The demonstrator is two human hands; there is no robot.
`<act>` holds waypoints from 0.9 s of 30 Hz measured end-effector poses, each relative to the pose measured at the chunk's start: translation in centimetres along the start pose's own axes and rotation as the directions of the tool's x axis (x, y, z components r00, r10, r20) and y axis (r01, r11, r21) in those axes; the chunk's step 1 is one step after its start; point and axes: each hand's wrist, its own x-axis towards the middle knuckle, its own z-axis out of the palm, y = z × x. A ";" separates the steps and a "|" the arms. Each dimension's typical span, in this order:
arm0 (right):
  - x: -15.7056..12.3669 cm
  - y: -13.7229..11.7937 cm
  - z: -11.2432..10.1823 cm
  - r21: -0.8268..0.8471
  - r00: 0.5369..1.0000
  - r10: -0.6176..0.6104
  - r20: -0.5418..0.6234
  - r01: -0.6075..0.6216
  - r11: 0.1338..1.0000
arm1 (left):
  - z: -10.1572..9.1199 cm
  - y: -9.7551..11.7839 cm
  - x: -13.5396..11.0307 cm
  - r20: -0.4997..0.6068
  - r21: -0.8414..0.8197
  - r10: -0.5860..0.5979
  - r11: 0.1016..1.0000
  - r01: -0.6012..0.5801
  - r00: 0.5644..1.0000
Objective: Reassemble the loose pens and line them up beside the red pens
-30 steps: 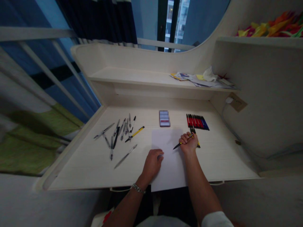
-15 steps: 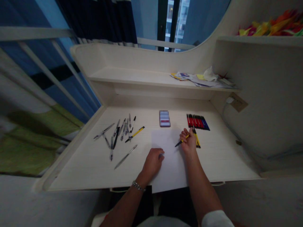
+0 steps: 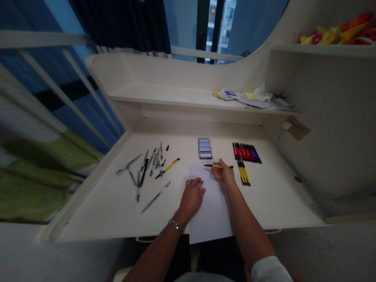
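The grip of the right hand (image 3: 225, 176) grasps a yellow-and-black pen (image 3: 216, 166), right of frame center; the left hand (image 3: 192, 194), empty, rests on the paper (image 3: 210, 219). The pen should be light, stiff, slightly slick, best pinched mid-barrel.

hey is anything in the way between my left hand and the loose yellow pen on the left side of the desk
Nothing visible stands between your left hand and that yellow pen. A clear pen lies nearer you, but off to the left of the straight path.
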 end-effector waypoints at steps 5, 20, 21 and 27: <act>0.7 2.1 0.8 -0.265 0.967 -0.243 -0.081 0.214 0.940 | -0.2 0.0 0.0 -0.013 -0.017 -0.005 1.000 0.005 1.000; -0.1 2.9 1.2 -0.571 0.919 -0.393 0.025 0.336 0.749 | -0.1 0.0 0.1 0.019 0.028 -0.022 0.999 0.022 1.000; -0.1 2.9 1.2 -0.575 0.917 -0.398 0.010 0.331 0.748 | -0.1 0.0 0.1 0.020 0.031 -0.022 0.999 0.022 1.000; -0.1 3.0 1.4 -0.568 0.907 -0.415 -0.068 0.307 0.764 | -0.1 0.0 0.1 0.017 0.030 -0.018 0.999 0.017 1.000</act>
